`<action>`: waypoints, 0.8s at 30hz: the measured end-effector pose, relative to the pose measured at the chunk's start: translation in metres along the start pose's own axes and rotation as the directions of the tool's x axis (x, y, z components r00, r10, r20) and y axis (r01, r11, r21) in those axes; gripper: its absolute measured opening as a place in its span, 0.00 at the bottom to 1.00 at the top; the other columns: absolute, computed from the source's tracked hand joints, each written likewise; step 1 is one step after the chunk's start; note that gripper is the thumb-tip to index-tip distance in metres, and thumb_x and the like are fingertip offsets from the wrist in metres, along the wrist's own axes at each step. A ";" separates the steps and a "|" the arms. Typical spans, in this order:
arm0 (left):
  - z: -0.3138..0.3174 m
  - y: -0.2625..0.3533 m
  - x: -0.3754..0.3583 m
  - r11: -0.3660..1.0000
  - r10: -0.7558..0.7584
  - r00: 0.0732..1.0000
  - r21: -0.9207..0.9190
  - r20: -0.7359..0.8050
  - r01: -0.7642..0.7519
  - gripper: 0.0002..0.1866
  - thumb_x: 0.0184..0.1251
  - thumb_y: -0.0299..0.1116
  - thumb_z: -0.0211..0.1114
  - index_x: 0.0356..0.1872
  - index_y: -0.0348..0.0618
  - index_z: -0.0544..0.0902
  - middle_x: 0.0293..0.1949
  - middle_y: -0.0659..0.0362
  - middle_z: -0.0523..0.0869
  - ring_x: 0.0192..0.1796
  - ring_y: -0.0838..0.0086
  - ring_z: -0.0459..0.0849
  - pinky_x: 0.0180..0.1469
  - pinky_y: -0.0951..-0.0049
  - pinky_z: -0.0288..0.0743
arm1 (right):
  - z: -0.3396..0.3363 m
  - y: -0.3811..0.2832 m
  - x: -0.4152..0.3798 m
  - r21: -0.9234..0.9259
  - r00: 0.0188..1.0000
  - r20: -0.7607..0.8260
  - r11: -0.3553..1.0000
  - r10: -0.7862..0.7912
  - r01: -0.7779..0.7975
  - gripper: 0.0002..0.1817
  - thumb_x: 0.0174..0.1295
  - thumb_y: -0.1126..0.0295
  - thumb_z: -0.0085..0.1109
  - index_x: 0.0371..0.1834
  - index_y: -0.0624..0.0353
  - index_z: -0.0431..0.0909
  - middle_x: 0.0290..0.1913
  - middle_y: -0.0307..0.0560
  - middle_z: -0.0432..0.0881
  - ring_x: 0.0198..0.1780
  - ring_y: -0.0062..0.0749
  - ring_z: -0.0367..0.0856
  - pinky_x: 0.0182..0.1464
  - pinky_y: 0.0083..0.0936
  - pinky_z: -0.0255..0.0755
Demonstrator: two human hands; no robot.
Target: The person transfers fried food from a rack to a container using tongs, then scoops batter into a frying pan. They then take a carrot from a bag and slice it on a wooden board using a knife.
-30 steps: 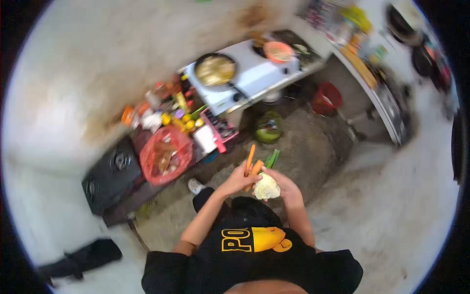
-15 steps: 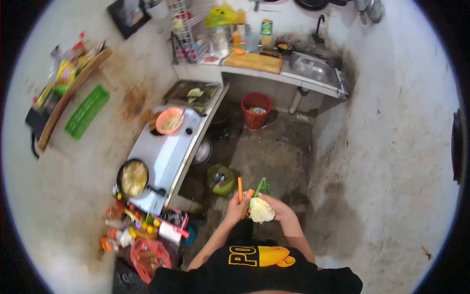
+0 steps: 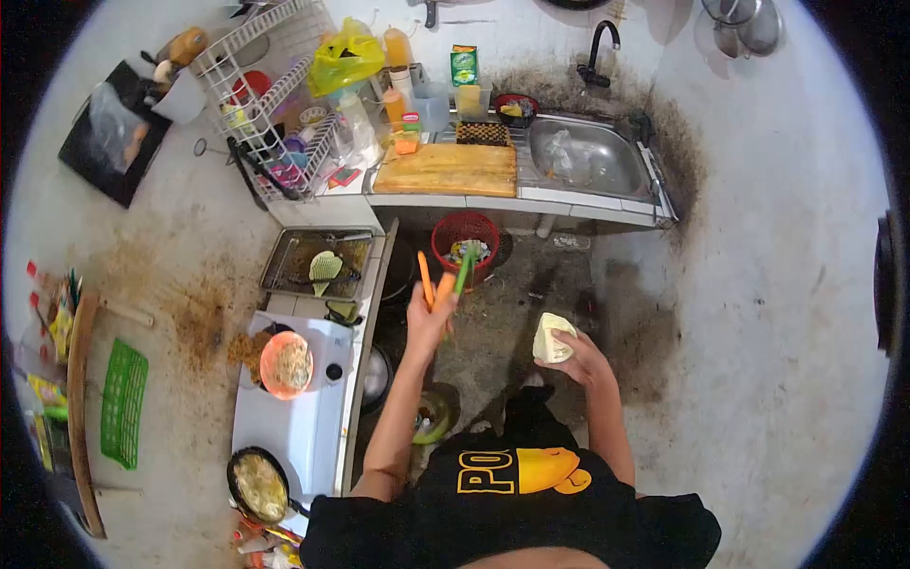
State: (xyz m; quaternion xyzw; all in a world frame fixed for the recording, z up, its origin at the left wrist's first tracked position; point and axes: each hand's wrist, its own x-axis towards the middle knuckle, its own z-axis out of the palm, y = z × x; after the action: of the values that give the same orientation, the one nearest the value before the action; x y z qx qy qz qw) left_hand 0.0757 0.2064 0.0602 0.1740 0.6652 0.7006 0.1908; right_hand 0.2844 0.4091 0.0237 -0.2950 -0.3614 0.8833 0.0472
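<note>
My left hand (image 3: pixel 427 321) is closed around two orange carrots (image 3: pixel 426 275) and a bundle of long green stalks (image 3: pixel 464 270). The carrots and stalks point up, away from me, and the stalks are slightly blurred. What kind of greens they are I cannot make out. In my right hand (image 3: pixel 586 358) is a pale cut piece of cabbage (image 3: pixel 553 339), gripped from its right side. Both hands are raised over the floor, well apart from each other. A wooden chopping board (image 3: pixel 445 169) lies on the counter beyond them.
A metal sink (image 3: pixel 592 166) sits right of the board, with a dish rack (image 3: pixel 275 104) to its left. On the left are a stove (image 3: pixel 313 408), an orange bowl (image 3: pixel 286 365) and a frying pan (image 3: pixel 258 486). A red basket (image 3: pixel 464 228) stands under the counter.
My hands have moved apart and forward, nearer the counter. The green stalks, earlier beside the cabbage between both hands, are now with the carrots in my left hand. The view has shifted towards the sink.
</note>
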 end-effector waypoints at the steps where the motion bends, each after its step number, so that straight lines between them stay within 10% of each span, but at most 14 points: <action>1: 0.003 0.004 0.035 0.996 0.083 0.997 0.038 -0.004 -0.083 0.19 0.60 0.38 0.70 0.44 0.44 0.70 0.31 0.63 0.76 0.30 0.82 0.76 0.28 0.79 0.72 | -0.004 -0.008 0.021 0.007 1.000 -0.013 1.000 -0.002 0.002 0.24 0.61 0.69 0.62 0.60 0.62 0.68 0.49 0.50 0.80 0.48 0.44 0.81 0.47 0.53 0.79; 10: 0.090 0.069 0.345 0.511 0.704 0.707 0.643 0.069 -0.571 0.22 0.58 0.39 0.68 0.45 0.38 0.68 0.32 0.45 0.82 0.33 0.48 0.82 0.36 0.56 0.75 | 0.009 -0.116 0.231 0.037 0.977 0.189 0.995 -0.100 0.095 0.20 0.63 0.71 0.60 0.58 0.59 0.69 0.47 0.46 0.80 0.44 0.36 0.83 0.39 0.42 0.83; 18: 0.126 -0.029 0.547 -0.006 0.393 0.823 0.896 0.411 -0.444 0.24 0.62 0.44 0.64 0.53 0.44 0.70 0.36 0.49 0.84 0.39 0.52 0.83 0.45 0.53 0.72 | 0.056 -0.236 0.365 -0.242 0.965 0.157 0.939 -0.212 0.246 0.24 0.59 0.72 0.65 0.56 0.56 0.65 0.47 0.46 0.77 0.46 0.34 0.80 0.42 0.29 0.80; 21: 0.127 -0.073 0.561 -0.099 0.355 0.856 0.925 0.376 -0.366 0.22 0.62 0.45 0.63 0.52 0.45 0.71 0.37 0.52 0.83 0.40 0.57 0.83 0.52 0.53 0.69 | 0.068 -0.253 0.396 -0.472 0.930 0.165 0.802 -0.328 0.367 0.25 0.54 0.74 0.69 0.52 0.56 0.66 0.45 0.46 0.77 0.47 0.35 0.79 0.44 0.28 0.76; 24: 0.117 -0.088 0.554 -0.068 0.331 0.877 0.936 0.347 -0.345 0.23 0.62 0.46 0.63 0.53 0.45 0.72 0.40 0.54 0.81 0.46 0.59 0.80 0.57 0.54 0.65 | 0.069 -0.247 0.434 -0.717 0.749 0.298 0.379 -0.592 0.585 0.26 0.44 0.77 0.73 0.46 0.59 0.70 0.45 0.49 0.76 0.48 0.41 0.78 0.50 0.35 0.71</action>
State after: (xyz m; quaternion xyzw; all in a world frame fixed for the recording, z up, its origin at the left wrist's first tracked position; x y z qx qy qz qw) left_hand -0.3427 0.5880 -0.0265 0.4180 0.8918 0.0674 -0.1596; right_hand -0.1429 0.6768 0.0159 -0.1409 -0.7842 0.5601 0.2270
